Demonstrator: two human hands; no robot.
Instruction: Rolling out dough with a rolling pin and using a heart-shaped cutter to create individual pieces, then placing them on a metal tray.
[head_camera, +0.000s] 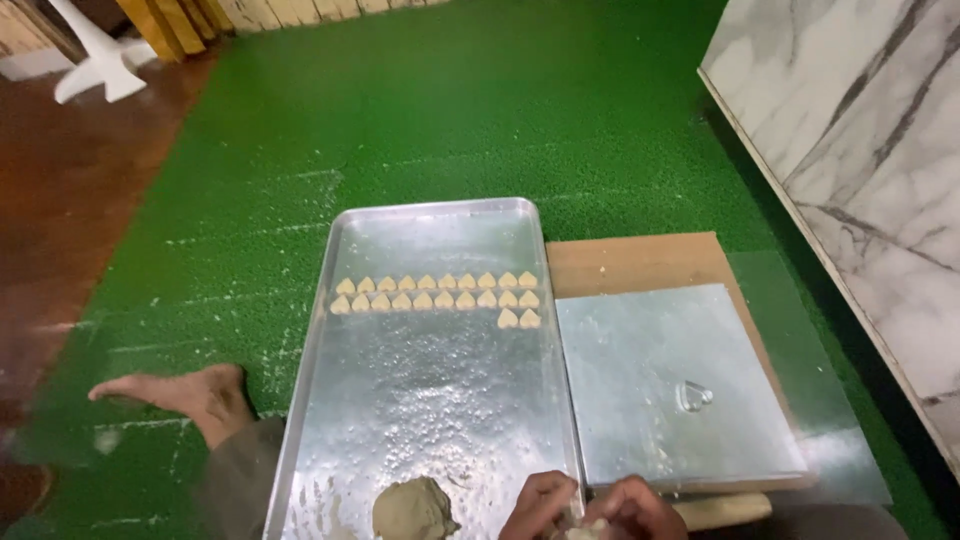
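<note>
Near edge: left hand and right hand, fingers closed together on a small pale dough piece. Beside them, a grey-beige dough lump on the metal tray. Beyond, rows of heart-shaped pieces.

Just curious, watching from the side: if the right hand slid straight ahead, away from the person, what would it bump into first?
Probably the near edge of the square metal sheet just beyond the right hand; farther along lies the small clear heart cutter. Depth is hard to judge.
</note>
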